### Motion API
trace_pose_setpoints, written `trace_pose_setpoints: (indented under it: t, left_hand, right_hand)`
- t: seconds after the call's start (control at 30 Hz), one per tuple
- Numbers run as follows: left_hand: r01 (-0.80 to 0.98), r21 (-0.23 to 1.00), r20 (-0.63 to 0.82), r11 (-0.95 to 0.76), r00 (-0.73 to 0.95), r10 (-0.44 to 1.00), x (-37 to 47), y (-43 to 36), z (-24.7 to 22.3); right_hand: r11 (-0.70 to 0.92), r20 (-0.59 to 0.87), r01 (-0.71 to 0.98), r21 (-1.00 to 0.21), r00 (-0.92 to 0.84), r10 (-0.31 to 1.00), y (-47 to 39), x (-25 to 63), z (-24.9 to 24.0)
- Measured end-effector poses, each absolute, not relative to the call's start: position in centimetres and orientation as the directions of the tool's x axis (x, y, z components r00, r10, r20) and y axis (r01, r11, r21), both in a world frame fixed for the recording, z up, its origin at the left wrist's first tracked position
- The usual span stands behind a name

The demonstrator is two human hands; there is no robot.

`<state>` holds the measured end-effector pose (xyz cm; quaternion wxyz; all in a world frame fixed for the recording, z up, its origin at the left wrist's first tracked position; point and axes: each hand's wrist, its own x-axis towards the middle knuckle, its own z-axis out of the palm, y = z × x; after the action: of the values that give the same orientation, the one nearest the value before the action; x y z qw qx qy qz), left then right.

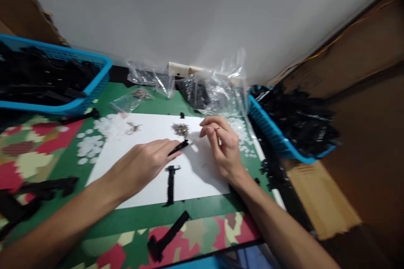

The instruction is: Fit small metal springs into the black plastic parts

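My left hand (151, 155) pinches a small black plastic part (179, 147) over a white sheet (145, 189). Across from it, my right hand (222, 143) is curled with thumb and fingertips close together; whatever they hold, if anything, is too small to make out. A thin ring-like line shows on one of its fingers. Just beyond the hands lies a pile of small metal pins (180, 129), with a smaller scatter of pins (133, 127) to its left. Below the held part, a T-shaped black plastic piece (171, 185) rests on the sheet.
White round discs (90, 147) lie left of the sheet, small white pieces (241, 134) right. Blue baskets of black parts stand left (105, 67) and right (268, 124). Clear plastic bags (217, 88) line the wall. Another black piece (167, 237) lies at the front edge.
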<state>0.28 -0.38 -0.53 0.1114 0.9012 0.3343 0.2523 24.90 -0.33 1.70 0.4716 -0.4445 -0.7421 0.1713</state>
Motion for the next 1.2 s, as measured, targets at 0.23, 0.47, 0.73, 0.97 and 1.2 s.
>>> trace_pose_setpoints:
  t: [0.23,0.47,0.73,0.97,1.2]
  left_hand:
    - [0.367,0.668,0.527,-0.647,0.381,0.760,0.4,-0.7,0.0]
    - [0.228,0.882,0.330,-0.414,0.330,0.885,1.1,-1.1,1.0]
    - [0.368,0.785,0.413,-0.499,0.289,0.864,0.6,-0.9,1.6]
    - [0.417,0.615,0.526,-0.669,0.415,0.743,0.5,-1.4,2.2]
    - [0.412,0.527,0.577,-0.743,0.468,0.669,0.2,-1.3,2.4]
  right_hand:
    - [0.568,0.456,0.451,-0.689,-0.340,0.823,-0.6,25.1,1.8]
    - [0.550,0.513,0.372,-0.748,-0.202,0.834,-1.7,23.4,3.6]
    - [0.333,0.660,0.809,-0.485,0.088,0.746,3.0,36.0,13.0]
    - [-0.002,0.515,0.977,-0.212,0.113,0.849,7.1,46.2,15.2]
    - [-0.065,0.375,0.997,-0.038,0.074,0.924,9.5,47.4,13.6]
